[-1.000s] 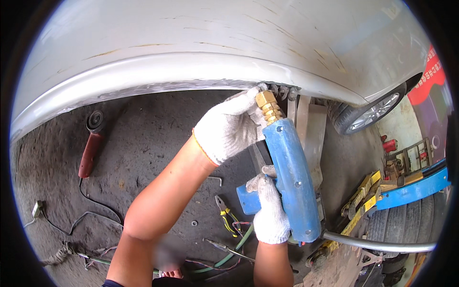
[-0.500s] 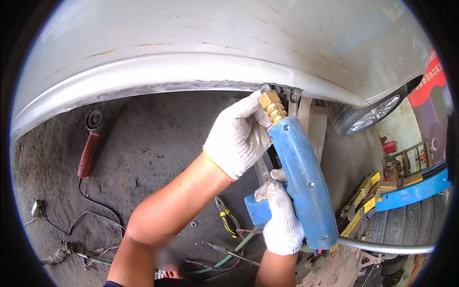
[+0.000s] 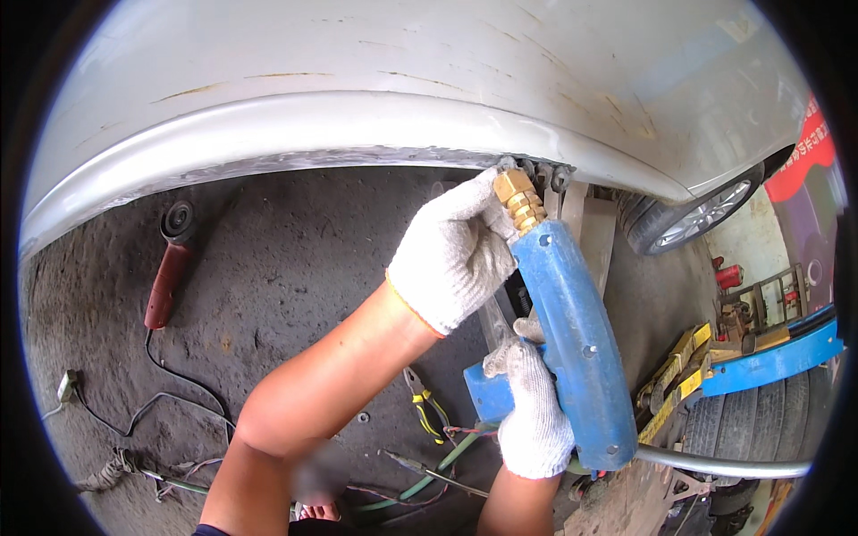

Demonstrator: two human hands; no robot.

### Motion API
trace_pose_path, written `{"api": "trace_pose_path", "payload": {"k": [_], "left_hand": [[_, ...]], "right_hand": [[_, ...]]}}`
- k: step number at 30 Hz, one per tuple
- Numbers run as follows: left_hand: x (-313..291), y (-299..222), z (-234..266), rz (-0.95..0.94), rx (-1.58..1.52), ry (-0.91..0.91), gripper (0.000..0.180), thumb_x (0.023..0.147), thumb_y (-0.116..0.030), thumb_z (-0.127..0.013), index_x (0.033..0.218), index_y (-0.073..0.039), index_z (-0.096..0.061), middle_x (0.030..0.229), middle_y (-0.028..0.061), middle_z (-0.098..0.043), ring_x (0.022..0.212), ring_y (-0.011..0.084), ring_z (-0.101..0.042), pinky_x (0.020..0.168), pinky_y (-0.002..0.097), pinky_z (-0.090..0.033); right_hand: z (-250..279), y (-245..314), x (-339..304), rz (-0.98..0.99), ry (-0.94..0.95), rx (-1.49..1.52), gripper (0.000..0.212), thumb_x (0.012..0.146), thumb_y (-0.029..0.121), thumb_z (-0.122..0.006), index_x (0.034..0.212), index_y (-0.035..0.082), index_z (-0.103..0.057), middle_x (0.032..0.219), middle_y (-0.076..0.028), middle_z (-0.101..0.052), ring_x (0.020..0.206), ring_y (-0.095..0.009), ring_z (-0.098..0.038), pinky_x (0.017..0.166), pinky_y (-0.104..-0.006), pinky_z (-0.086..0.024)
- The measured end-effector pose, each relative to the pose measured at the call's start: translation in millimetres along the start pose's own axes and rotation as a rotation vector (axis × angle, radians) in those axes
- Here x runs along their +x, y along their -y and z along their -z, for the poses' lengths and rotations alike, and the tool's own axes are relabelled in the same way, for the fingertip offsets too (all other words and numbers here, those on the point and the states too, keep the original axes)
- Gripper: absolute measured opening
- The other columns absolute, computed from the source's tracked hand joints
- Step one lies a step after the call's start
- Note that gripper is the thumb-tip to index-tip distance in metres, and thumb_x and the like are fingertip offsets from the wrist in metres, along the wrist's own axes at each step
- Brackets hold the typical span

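A blue pistol-shaped welding gun (image 3: 576, 335) with a brass nose (image 3: 520, 201) is held up below the white car's sill (image 3: 295, 134). My right hand (image 3: 534, 415), in a white knit glove, is closed round its grip, thumb up along the handle. My left hand (image 3: 451, 246), gloved too, is curled round the brass nose, its fingertips partly hidden behind it. The nose points up at the sill's lower edge, where several small grey metal rings (image 3: 559, 179) hang. Bare ground metal (image 3: 357, 156) shows along that edge.
A red angle grinder (image 3: 168, 281) with a cord lies on the dark floor at left. Yellow-black pliers (image 3: 426, 406), cables and a green hose (image 3: 447, 464) lie nearer me. On the right stand a car wheel (image 3: 693, 214), a blue-and-yellow metal frame (image 3: 760, 362) and tyres (image 3: 746, 411).
The welding gun and both my hands have shifted slightly to the right. My hold looks the same, and the things on the floor have stayed put.
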State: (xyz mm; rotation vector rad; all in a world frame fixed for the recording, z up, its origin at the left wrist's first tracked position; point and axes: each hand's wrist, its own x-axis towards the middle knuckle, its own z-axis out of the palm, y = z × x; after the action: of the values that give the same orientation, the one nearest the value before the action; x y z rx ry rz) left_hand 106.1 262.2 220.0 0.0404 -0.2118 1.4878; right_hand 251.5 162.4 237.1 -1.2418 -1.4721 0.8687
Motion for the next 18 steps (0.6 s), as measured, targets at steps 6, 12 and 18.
{"api": "trace_pose_path", "payload": {"k": [6, 12, 18], "left_hand": [[2, 1, 0, -0.014, -0.047, -0.019, 0.017, 0.101, -0.009, -0.054, 0.109, 0.005, -0.055, 0.101, 0.0155, -0.062, 0.094, 0.0235, -0.065, 0.091, 0.0370, -0.058], [1, 3, 2, -0.008, -0.045, -0.035, 0.018, 0.101, -0.010, -0.055, 0.111, 0.005, -0.055, 0.103, 0.0156, -0.062, 0.095, 0.0233, -0.065, 0.092, 0.0355, -0.057], [-1, 9, -3, -0.008, -0.113, -0.023, 0.019, 0.101, -0.011, -0.055, 0.112, 0.004, -0.055, 0.102, 0.0146, -0.063, 0.094, 0.0221, -0.065, 0.090, 0.0342, -0.058]], "right_hand": [[-1, -4, 1, 0.093, -0.012, -0.016, 0.029, 0.090, 0.016, -0.072, 0.113, 0.001, -0.067, 0.107, -0.013, -0.072, 0.092, -0.025, -0.070, 0.082, -0.0381, -0.055], [3, 9, 1, 0.006, 0.040, 0.003, 0.030, 0.090, 0.016, -0.072, 0.115, 0.001, -0.066, 0.108, -0.013, -0.071, 0.095, -0.024, -0.069, 0.085, -0.0378, -0.054], [11, 6, -1, 0.075, 0.030, -0.148, 0.033, 0.090, 0.019, -0.072, 0.117, 0.001, -0.067, 0.112, -0.014, -0.071, 0.099, -0.026, -0.069, 0.091, -0.0398, -0.052]]}}
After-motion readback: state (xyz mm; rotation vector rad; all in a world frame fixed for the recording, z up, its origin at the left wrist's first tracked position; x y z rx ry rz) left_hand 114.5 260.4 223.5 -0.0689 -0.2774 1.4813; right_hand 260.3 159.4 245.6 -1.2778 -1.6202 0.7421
